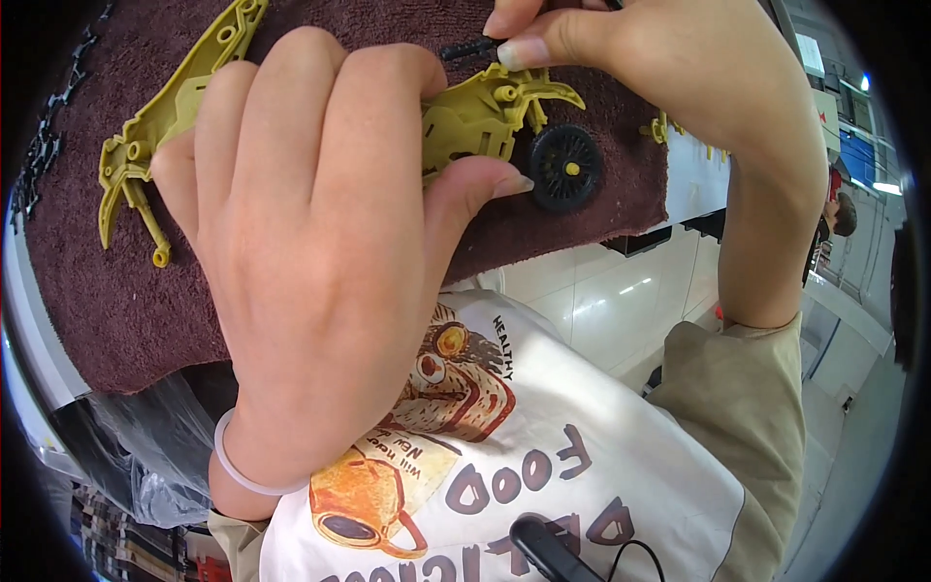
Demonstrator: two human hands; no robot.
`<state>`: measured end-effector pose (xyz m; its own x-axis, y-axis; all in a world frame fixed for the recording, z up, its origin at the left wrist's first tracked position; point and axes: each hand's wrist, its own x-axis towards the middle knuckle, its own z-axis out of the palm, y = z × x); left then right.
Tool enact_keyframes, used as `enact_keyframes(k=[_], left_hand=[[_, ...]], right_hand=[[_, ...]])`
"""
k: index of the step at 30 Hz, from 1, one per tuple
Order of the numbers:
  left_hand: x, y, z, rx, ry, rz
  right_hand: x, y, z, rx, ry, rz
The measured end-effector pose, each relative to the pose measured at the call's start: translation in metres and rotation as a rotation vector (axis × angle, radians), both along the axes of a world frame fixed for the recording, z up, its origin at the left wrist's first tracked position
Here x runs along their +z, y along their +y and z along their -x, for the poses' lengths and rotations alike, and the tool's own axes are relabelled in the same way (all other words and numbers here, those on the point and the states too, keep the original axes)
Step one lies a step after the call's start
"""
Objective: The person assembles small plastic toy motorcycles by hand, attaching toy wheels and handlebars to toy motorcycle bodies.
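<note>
My left hand (310, 223) is closed around a yellow-green plastic toy motorcycle body (475, 121), the thumb at its near side. A black spoked wheel (551, 182) with a yellow hub sits at the body's right end, by the thumb tip. Above that end, my right hand (630, 48) pinches a small black ribbed piece (467, 49) that looks like a handlebar; its far part is hidden by the fingers. Left of my left hand lies a second yellow-green body (145, 145), partly covered by the fingers, with no wheel showing on its visible end.
A dark maroon towel (126, 320) covers the worktop. Linked black parts (44, 145) lie along its far left edge. Small yellow parts (659, 127) are at the right. Clear plastic bags (165, 495) hang at lower left. Another person (842, 215) is in the right background.
</note>
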<state>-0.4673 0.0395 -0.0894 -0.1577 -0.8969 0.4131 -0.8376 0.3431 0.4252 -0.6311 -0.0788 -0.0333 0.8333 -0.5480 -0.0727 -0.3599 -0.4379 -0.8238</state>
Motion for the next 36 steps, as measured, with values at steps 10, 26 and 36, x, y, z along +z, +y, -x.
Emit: enact_keyframes(k=[10, 26, 36], left_hand=[[-0.007, 0.020, -0.007, -0.176, 1.073, -0.190], [0.041, 0.012, -0.021, -0.415, 1.004, -0.832], [0.026, -0.007, -0.039, -0.250, 0.252, -0.218]], right_hand=[[-0.020, 0.070, -0.013, -0.170, -0.287, 0.363], [-0.046, 0.098, -0.007, -0.427, -0.472, 0.962], [-0.037, 0.108, 0.012, -0.491, -0.577, 0.382]])
